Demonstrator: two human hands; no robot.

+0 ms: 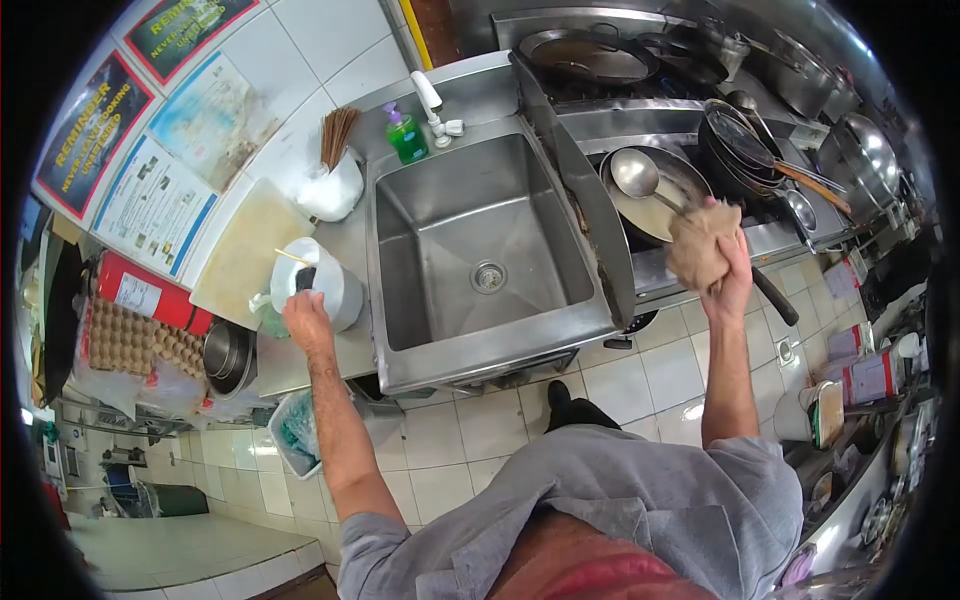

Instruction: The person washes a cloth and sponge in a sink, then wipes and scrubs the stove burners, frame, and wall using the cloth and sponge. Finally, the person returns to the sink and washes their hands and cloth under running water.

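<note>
My right hand (735,282) is closed on a crumpled brown cloth (702,245), held above the stove's front edge. The handle of a metal ladle (634,172) runs into the cloth; whether my fingers grip it through the cloth is hidden. The ladle's bowl is over a wok (655,208) on the burner, whose dark handle (775,297) sticks out below my hand. At the near side of a white bucket (345,298), my left hand (308,318) has its fingers closed by a small black object (304,279) I cannot name. A thin wooden stick (291,257) leans on the bucket's rim.
A steel sink (480,225) lies between my hands, with a white tap (430,100) and a green soap bottle (406,136) behind. A metal splash panel (590,205) separates sink from stove. Several pans (735,140) crowd the right. Egg trays (130,335) stand at left.
</note>
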